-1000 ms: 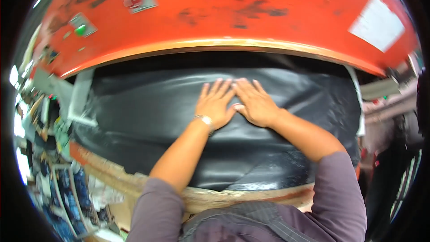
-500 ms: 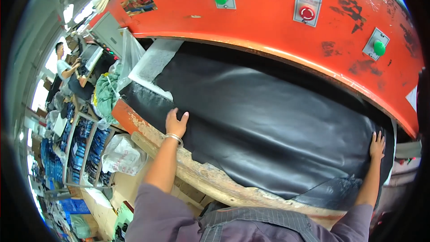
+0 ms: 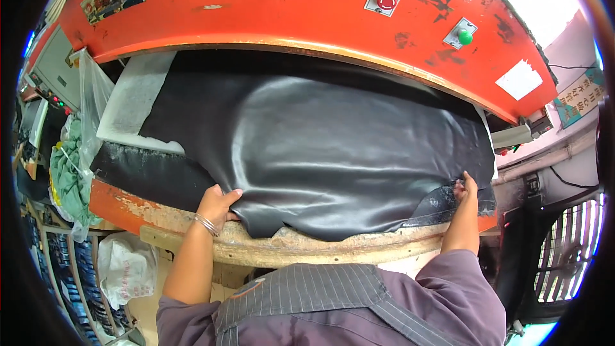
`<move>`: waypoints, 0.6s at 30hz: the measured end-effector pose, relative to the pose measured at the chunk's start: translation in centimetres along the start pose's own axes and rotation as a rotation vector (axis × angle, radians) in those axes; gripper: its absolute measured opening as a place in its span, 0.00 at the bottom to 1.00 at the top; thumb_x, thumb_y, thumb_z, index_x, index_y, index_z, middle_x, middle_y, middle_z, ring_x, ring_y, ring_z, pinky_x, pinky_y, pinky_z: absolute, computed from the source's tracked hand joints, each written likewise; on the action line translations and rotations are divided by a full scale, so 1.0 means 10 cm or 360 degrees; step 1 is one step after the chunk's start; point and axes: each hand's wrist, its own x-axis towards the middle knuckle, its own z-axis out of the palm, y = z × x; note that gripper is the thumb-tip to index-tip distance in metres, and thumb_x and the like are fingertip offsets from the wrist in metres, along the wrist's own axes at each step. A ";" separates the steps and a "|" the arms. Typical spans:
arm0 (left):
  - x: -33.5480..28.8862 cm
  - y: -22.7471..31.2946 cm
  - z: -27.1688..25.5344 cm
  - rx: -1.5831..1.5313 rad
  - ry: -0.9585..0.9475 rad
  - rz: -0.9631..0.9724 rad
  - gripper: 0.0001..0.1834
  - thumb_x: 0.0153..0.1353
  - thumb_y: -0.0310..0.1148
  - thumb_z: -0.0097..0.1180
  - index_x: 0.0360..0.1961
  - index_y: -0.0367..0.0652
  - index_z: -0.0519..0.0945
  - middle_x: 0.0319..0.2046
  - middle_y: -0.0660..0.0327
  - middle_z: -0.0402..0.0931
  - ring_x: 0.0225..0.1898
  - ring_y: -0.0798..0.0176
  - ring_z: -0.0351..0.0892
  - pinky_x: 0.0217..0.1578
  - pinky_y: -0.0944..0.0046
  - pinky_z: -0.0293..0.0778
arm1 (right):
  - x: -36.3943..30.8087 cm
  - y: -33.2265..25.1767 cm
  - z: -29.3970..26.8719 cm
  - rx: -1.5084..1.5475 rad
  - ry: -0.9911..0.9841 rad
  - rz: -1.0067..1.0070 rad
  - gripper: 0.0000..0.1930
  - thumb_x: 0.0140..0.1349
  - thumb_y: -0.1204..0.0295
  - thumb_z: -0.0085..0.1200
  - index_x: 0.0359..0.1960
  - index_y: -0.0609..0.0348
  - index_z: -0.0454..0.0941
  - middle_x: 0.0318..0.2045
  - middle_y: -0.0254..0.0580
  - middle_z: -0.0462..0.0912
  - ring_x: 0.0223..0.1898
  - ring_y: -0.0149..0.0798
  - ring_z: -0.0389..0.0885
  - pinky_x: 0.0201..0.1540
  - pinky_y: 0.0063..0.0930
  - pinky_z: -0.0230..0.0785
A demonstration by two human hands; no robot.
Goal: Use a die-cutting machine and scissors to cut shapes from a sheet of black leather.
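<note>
A large black sheet, smooth and shiny like leather, lies with soft folds over the machine bed. My left hand, a bangle on its wrist, pinches the sheet's near left edge, thumb on top and fingers partly hidden below. At the sheet's right end, my right hand has its fingers curled at the edge, where the sheet appears to be gripped. Beneath the sheet, a white board shows at the left. The dark, worn bed surface is visible in front of that board.
Above the far side stands an orange machine beam with green buttons and a red stop button. A worn wooden rail runs along the near edge. At left are a clear plastic sheet, a green bundle and a white sack; a fan stands right.
The view has turned right. My left hand has gone from lying on the sheet to pinching its near edge. My right hand has come nearer and its fingers have curled.
</note>
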 end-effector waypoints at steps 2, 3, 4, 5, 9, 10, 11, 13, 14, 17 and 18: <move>-0.01 0.01 0.11 0.0127 0.0004 -0.0116 0.13 0.62 0.28 0.56 0.44 0.34 0.69 0.36 0.52 0.79 0.27 0.57 0.83 0.24 0.58 0.83 | -0.07 -0.16 -0.12 -0.0028 0.0058 -0.0240 0.23 0.56 0.70 0.59 0.50 0.56 0.62 0.22 0.37 0.72 0.17 0.31 0.71 0.16 0.24 0.63; -0.04 0.04 0.14 0.0110 0.0009 -0.0115 0.13 0.62 0.28 0.56 0.44 0.34 0.69 0.36 0.52 0.79 0.27 0.57 0.83 0.24 0.58 0.83 | -0.11 -0.18 -0.12 -0.0068 0.0093 -0.0442 0.27 0.56 0.77 0.55 0.57 0.57 0.58 0.24 0.39 0.73 0.16 0.31 0.70 0.15 0.25 0.62; -0.09 0.06 0.16 0.0159 -0.0057 -0.0132 0.13 0.61 0.28 0.56 0.43 0.34 0.69 0.35 0.52 0.79 0.26 0.57 0.83 0.24 0.59 0.83 | -0.04 -0.16 -0.17 -0.0110 0.0128 -0.0639 0.33 0.56 0.84 0.51 0.64 0.58 0.53 0.25 0.41 0.75 0.16 0.31 0.69 0.13 0.26 0.61; -0.13 0.05 0.18 0.0207 -0.0114 -0.0149 0.12 0.61 0.28 0.56 0.42 0.35 0.69 0.34 0.52 0.79 0.25 0.58 0.83 0.23 0.59 0.83 | 0.04 -0.22 -0.24 -0.0124 0.0112 -0.0644 0.33 0.56 0.84 0.51 0.64 0.58 0.53 0.25 0.41 0.75 0.16 0.31 0.69 0.13 0.26 0.61; -0.34 -0.30 0.37 0.1381 0.0194 -0.0068 0.17 0.56 0.31 0.63 0.42 0.33 0.75 0.31 0.53 0.81 0.27 0.60 0.84 0.30 0.62 0.80 | 0.39 -0.25 -0.14 -0.1203 0.0629 -0.0992 0.35 0.54 0.69 0.54 0.65 0.50 0.56 0.41 0.55 0.78 0.39 0.47 0.77 0.38 0.43 0.70; -0.49 -0.55 0.29 0.1691 0.0391 0.0236 0.22 0.53 0.32 0.65 0.48 0.37 0.75 0.33 0.57 0.82 0.35 0.58 0.83 0.39 0.62 0.77 | 0.25 -0.23 0.06 -0.1694 0.1077 -0.1169 0.35 0.53 0.59 0.56 0.64 0.44 0.59 0.49 0.62 0.77 0.53 0.57 0.76 0.54 0.52 0.69; -0.71 -0.59 0.41 0.1571 0.0543 0.0330 0.19 0.54 0.34 0.64 0.46 0.39 0.77 0.35 0.55 0.81 0.42 0.53 0.81 0.45 0.59 0.75 | -0.01 -0.17 0.17 -0.1859 0.1198 -0.1302 0.33 0.54 0.53 0.58 0.63 0.40 0.62 0.50 0.61 0.76 0.51 0.58 0.77 0.52 0.51 0.70; -0.93 -1.02 0.65 0.1016 0.0732 0.0910 0.16 0.56 0.34 0.62 0.45 0.41 0.78 0.39 0.53 0.80 0.42 0.51 0.79 0.44 0.56 0.75 | 0.07 -0.53 0.15 -0.2096 0.1211 -0.1777 0.34 0.55 0.47 0.58 0.61 0.42 0.64 0.49 0.55 0.75 0.50 0.55 0.76 0.51 0.51 0.70; -1.23 -1.34 0.73 0.1156 0.0947 0.1075 0.15 0.56 0.33 0.62 0.44 0.41 0.79 0.40 0.54 0.79 0.42 0.52 0.79 0.44 0.57 0.75 | 0.09 -0.50 0.36 -0.2273 0.1220 -0.2033 0.33 0.54 0.44 0.58 0.60 0.39 0.67 0.47 0.52 0.75 0.49 0.55 0.75 0.52 0.53 0.69; -2.02 -2.12 1.25 0.1219 0.1211 0.1249 0.13 0.58 0.34 0.60 0.43 0.43 0.80 0.41 0.55 0.79 0.44 0.52 0.78 0.45 0.57 0.75 | -0.28 -0.76 0.40 -0.2734 0.0962 -0.1883 0.35 0.51 0.29 0.45 0.58 0.27 0.68 0.58 0.52 0.67 0.59 0.61 0.67 0.53 0.66 0.64; -2.19 -2.33 1.47 0.1022 0.1178 0.1181 0.14 0.60 0.35 0.58 0.47 0.44 0.79 0.44 0.54 0.77 0.45 0.51 0.77 0.45 0.57 0.76 | -0.62 -0.80 0.47 -0.2565 0.0835 -0.2052 0.28 0.62 0.39 0.43 0.62 0.29 0.65 0.60 0.52 0.67 0.56 0.57 0.72 0.54 0.58 0.68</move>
